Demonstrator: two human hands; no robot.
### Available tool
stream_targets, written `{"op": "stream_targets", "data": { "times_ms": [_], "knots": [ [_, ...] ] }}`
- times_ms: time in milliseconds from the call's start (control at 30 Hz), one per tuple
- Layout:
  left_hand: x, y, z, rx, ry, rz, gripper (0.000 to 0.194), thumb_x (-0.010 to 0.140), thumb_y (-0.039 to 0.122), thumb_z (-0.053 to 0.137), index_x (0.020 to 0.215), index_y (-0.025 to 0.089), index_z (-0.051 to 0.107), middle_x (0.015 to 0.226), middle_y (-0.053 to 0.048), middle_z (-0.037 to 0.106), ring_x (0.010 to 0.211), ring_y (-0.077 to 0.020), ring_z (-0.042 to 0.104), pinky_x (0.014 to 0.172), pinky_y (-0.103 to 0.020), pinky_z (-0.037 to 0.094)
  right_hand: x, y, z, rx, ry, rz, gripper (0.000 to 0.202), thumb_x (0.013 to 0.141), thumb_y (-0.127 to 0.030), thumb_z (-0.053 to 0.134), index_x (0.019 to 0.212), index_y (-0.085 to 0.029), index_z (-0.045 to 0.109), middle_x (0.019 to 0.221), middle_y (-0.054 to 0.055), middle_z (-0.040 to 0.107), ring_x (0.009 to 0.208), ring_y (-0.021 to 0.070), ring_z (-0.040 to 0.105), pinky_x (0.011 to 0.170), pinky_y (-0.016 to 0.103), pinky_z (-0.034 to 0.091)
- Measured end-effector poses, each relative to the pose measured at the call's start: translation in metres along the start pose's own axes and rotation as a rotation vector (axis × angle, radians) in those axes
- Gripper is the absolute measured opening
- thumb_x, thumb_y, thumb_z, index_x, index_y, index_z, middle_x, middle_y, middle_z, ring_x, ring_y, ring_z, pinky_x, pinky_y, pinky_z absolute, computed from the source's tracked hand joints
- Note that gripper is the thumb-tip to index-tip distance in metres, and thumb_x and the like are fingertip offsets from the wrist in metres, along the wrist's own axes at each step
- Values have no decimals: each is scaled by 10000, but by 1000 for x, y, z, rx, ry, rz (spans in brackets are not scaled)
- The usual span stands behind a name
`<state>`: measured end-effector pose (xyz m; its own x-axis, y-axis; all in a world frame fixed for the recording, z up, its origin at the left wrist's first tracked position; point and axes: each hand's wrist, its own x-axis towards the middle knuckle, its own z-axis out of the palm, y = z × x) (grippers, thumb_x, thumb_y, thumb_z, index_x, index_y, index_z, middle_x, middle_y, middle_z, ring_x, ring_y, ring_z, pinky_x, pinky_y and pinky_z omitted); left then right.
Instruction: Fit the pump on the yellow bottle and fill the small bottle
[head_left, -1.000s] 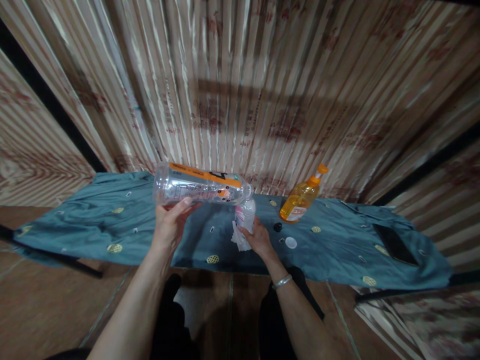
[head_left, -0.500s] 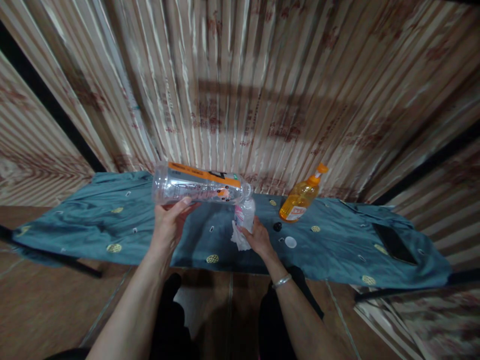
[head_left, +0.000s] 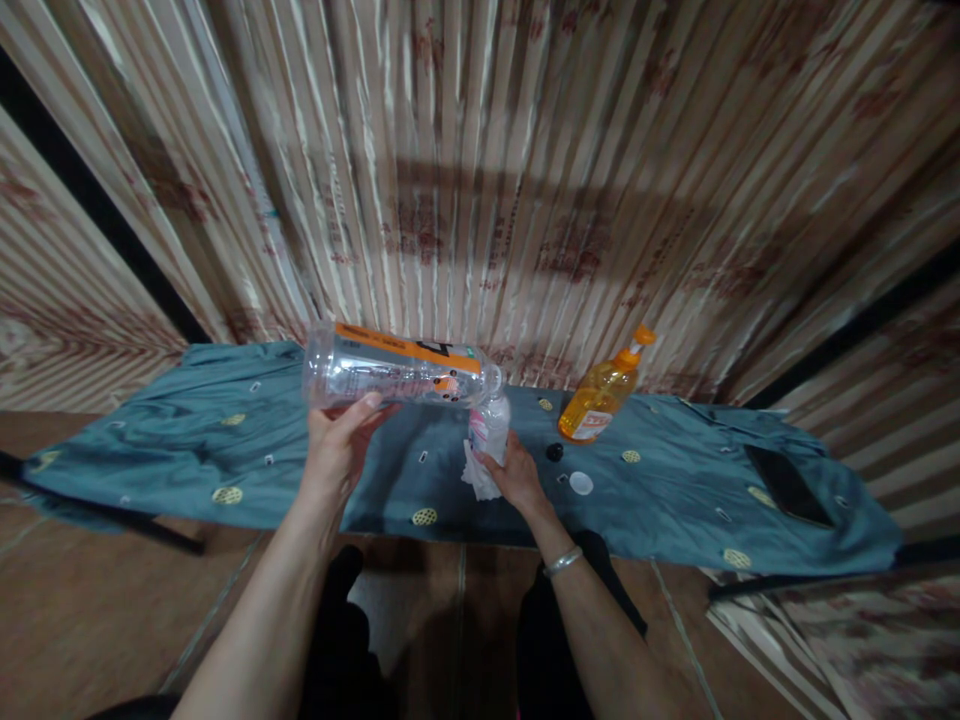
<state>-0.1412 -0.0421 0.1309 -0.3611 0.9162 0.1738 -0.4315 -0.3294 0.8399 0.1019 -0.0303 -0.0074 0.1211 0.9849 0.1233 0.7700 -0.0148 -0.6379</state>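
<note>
My left hand point(head_left: 341, 435) is closed around the underside of a large clear plastic bottle point(head_left: 397, 372) with an orange and grey label. That bottle lies nearly level, its neck pointing right and tipped slightly down. Its mouth meets the top of a small clear bottle point(head_left: 490, 422) with pink print, which stands upright. Fingers of my right hand point(head_left: 516, 475) wrap the small bottle low on its right side. White crumpled tissue point(head_left: 478, 478) shows at the small bottle's base. Whether liquid passes between the mouths I cannot make out.
An orange dish-soap bottle point(head_left: 596, 400) stands right of my hands. Near it lie a black cap point(head_left: 554, 452) and a white round lid point(head_left: 581, 484). A dark phone point(head_left: 787, 486) rests on the right of the teal cloth point(head_left: 187, 440). A striped curtain point(head_left: 465, 200) hangs behind.
</note>
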Motion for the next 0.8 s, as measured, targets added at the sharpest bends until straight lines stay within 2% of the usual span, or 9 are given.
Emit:
{"op": "stream_targets", "data": {
  "times_ms": [133, 333, 567, 800],
  "knots": [
    [-1, 2, 1, -9, 11, -6, 625, 456, 316, 1021, 1035, 255, 796, 858, 5, 789, 818, -241, 758, 767, -414, 692, -1, -3, -1, 27, 13, 2, 564, 949, -375, 788, 1448, -162, 635, 1256, 186, 840, 1195, 362, 807, 985, 410, 615],
    [0, 1, 1, -1, 17, -10, 547, 439, 326, 1020, 921, 238, 776, 837, 3, 784, 815, -229, 753, 742, -383, 686, -1, -4, -1, 46, -21, 25, 622, 961, -335, 761, 1507, -99, 579, 1361, 236, 801, 1284, 366, 779, 1085, 437, 590],
    [0, 0, 0, 21, -8, 8, 492, 476, 344, 1010, 879, 240, 747, 846, -2, 787, 829, -237, 760, 762, -397, 692, -1, -5, -3, 120, 14, 76, 835, 924, -403, 816, 1622, -99, 471, 1467, 249, 747, 1371, 382, 740, 1127, 460, 587],
    [1, -1, 0, 5, 3, 6, 511, 469, 332, 1015, 879, 246, 723, 852, 5, 779, 830, -242, 762, 773, -414, 696, -1, 3, -6, 292, 96, 78, 981, 894, -540, 821, 1679, -134, 397, 1567, 244, 682, 1462, 388, 676, 1214, 513, 545]
  ]
}}
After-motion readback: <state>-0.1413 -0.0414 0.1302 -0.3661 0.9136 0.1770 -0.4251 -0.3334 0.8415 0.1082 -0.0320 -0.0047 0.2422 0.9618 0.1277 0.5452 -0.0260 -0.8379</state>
